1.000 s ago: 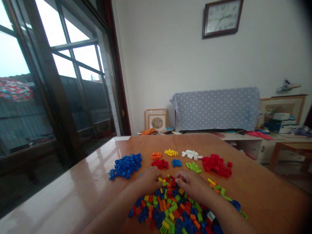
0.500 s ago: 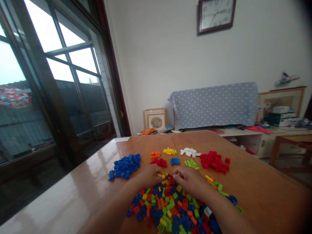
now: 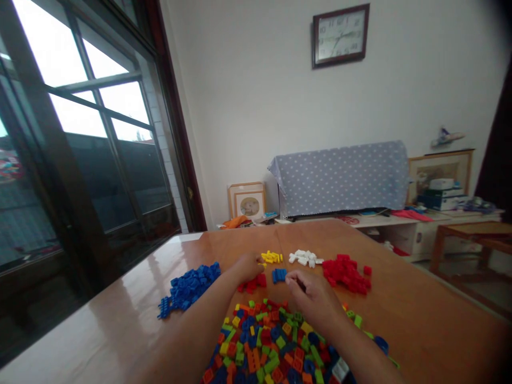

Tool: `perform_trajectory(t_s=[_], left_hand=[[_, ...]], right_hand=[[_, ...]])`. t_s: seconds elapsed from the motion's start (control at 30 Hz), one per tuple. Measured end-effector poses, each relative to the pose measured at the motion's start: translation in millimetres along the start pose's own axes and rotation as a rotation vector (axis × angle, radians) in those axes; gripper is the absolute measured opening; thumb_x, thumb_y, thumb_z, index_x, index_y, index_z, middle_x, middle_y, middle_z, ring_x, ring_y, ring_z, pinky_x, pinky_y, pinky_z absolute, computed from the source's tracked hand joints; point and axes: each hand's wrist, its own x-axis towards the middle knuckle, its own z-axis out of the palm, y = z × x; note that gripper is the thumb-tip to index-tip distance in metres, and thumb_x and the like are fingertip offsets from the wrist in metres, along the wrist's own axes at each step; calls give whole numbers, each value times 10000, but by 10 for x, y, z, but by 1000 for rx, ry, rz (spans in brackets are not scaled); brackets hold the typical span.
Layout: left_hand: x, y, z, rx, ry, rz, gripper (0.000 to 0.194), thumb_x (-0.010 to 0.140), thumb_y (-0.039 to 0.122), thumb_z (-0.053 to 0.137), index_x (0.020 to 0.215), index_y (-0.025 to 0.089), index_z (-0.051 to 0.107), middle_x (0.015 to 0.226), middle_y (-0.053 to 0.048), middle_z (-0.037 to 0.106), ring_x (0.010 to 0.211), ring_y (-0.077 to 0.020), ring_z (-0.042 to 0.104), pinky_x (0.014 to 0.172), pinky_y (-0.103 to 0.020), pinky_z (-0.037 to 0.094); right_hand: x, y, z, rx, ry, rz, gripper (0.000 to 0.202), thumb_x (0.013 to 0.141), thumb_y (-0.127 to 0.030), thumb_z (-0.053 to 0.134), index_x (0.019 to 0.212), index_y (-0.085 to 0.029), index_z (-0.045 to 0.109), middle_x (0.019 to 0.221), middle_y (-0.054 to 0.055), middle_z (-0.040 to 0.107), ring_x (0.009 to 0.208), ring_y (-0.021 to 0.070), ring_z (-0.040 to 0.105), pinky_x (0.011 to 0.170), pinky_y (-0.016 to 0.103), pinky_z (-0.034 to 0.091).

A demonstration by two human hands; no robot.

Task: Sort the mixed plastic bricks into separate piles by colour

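Observation:
My left hand (image 3: 250,265) reaches over the table beside a small pile of yellow toy bricks (image 3: 272,258). Its fingers are pinched on a yellow brick (image 3: 263,264), of which only a bit shows. Under that wrist lie some red bricks (image 3: 256,282), partly covered. My right hand (image 3: 310,289) is curled closed just right of a short row of blue bricks (image 3: 279,276). Whatever its fingers hold, if anything, is hidden. Nearer to me, between my forearms, spreads a large heap of mixed bricks (image 3: 272,341) in several colours.
A blue brick pile (image 3: 192,288) is on the left of the wooden table (image 3: 408,298). White bricks (image 3: 304,258) and a red brick pile (image 3: 347,274) stand at the far right. Behind the table, a dotted cloth (image 3: 340,178) covers something on a low cabinet (image 3: 424,237).
My left hand has moved from the mixed heap forward to the yellow pile with a yellow brick. My right hand has lifted away from the heap's far edge. The view has shifted slightly.

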Motion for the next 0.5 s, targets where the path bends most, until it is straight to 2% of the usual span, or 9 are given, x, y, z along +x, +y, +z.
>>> perform_trajectory(t_s=[0.23, 0.5], left_hand=[[453, 86, 237, 42, -56, -25, 191, 705, 219, 638, 877, 181, 712, 872, -32, 700, 798, -167, 606, 680, -226, 431], [643, 79, 369, 8, -7, -105, 294, 727, 257, 666, 1009, 176, 662, 967, -48, 679, 909, -188, 597, 738, -234, 431]], right_hand=[[30, -7, -46, 45, 119, 45, 288, 958, -369, 404, 822, -216, 606, 719, 5, 629, 715, 171, 578, 605, 251, 352], [42, -4, -46, 71, 128, 50, 269, 948, -346, 421, 807, -209, 604, 729, 7, 638, 710, 167, 577, 610, 247, 359]])
